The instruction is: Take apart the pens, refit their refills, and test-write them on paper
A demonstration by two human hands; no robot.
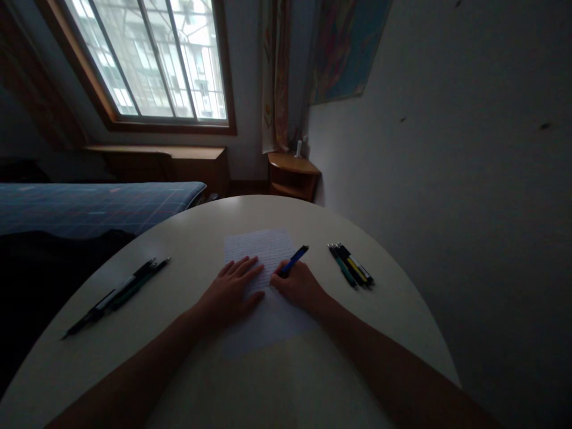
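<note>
Closest to me, two bare forearms reach in over the round pale counter [402, 333]. The left hand [232, 292] lies flat and released, fingers spread, pressing on a sheet of paper [263, 241] that sits in the middle of the counter. Just beside it, the right hand [298, 287] is clenched around a blue pen [294, 260] in a writing grip.

The pen's tip is down on the paper, about halfway up the sheet and close to the left fingertips. Its long axis runs on a slant from near-left to far-right, with the back end raised and pointing away towards the wall on the right.

I'd judge the writing to be partway along. The strip of paper beyond the hands carries faint rows, but in this dim light I cannot tell ruled lines from written words. The part nearer than the hands looks plain, so that stretch seems left to fill.

A small cluster of pens [351, 265] lies to the right of the sheet, well apart from it. A longer row of dark pens [117, 295] lies out to the left.

Past the counter are a bed [89, 205] with a checked cover, a wooden corner shelf [292, 173], and a barred window [156, 59].
</note>
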